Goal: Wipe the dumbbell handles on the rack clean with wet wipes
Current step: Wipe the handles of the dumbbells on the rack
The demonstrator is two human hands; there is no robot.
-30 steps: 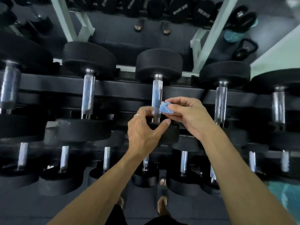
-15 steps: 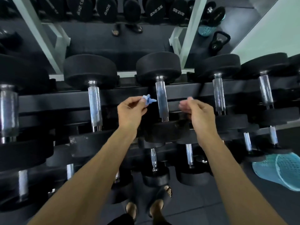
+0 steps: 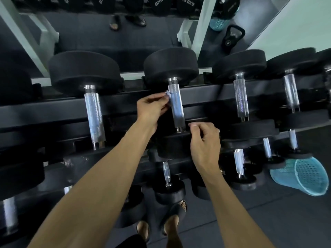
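Black dumbbells with knurled steel handles lie in rows on a dark rack [image 3: 53, 108]. My left hand [image 3: 152, 107] pinches a small crumpled blue wet wipe [image 3: 168, 93] against the left side of the middle dumbbell's handle [image 3: 176, 104], near its upper end. My right hand [image 3: 204, 140] hovers with curled fingers just right of that handle's lower end, over the near black weight head [image 3: 172, 145], and holds nothing that I can see.
Neighbouring handles stand to the left [image 3: 94, 117] and right [image 3: 240, 97]. A mirror behind the rack reflects the floor and a kettlebell [image 3: 232, 37]. A teal mesh basket [image 3: 302, 176] lies on the floor at the right. My sandalled feet [image 3: 172, 217] are below the rack.
The wipe passed from my right hand to my left, which has brought it onto the middle handle's upper left side. My right hand has dropped to the handle's lower end.
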